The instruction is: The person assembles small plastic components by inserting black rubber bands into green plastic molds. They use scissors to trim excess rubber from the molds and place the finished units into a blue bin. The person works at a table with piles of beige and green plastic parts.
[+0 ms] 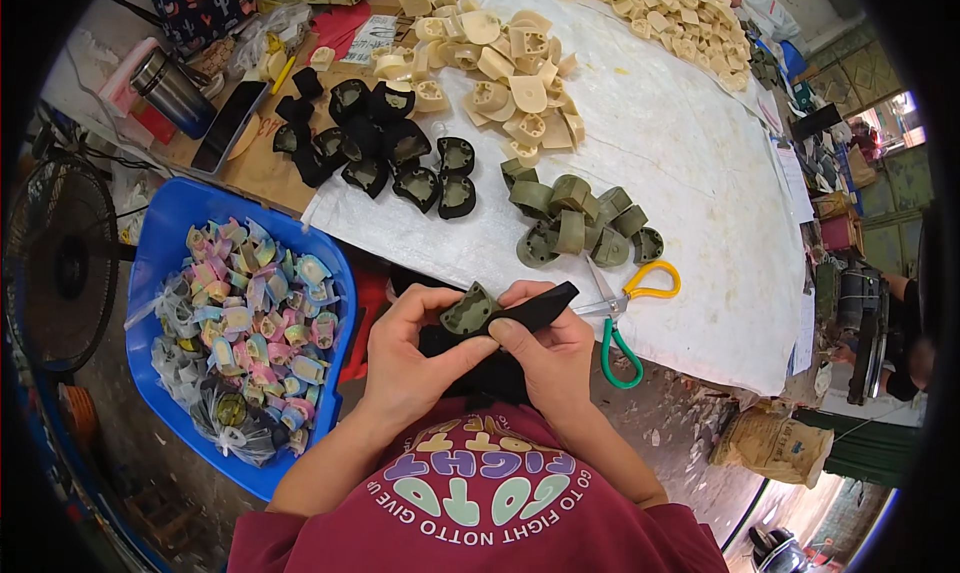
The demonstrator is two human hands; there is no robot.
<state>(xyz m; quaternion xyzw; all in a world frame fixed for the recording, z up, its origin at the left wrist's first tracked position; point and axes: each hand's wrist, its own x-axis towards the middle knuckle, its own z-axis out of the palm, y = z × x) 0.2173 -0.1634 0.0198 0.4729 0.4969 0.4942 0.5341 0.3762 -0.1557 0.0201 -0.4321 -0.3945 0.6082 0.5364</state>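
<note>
Mid-fit, I judge: my left hand [415, 358] has its grip closed on an olive-green moulded plastic piece [469, 311]; right hand [545, 348] pinches a black fabric strip [530, 313] against it, just above the tabletop [700, 173] edge. The next move calls for firm thumb pressure.

Straight ahead of the hands [480, 345] the scissors [625, 313] lie on the white sheet [700, 193], with the olive pieces [580, 228] heaped just behind them. Left of those, the black pieces [385, 153] crowd the desk [250, 173], and the cream pieces [505, 73] pile up beyond. The widest bare stretch of sheet runs to the right of the olive heap, out to the far edge. On the left, the blue tub [165, 243] of pastel parts sits close beside the left forearm.
</note>
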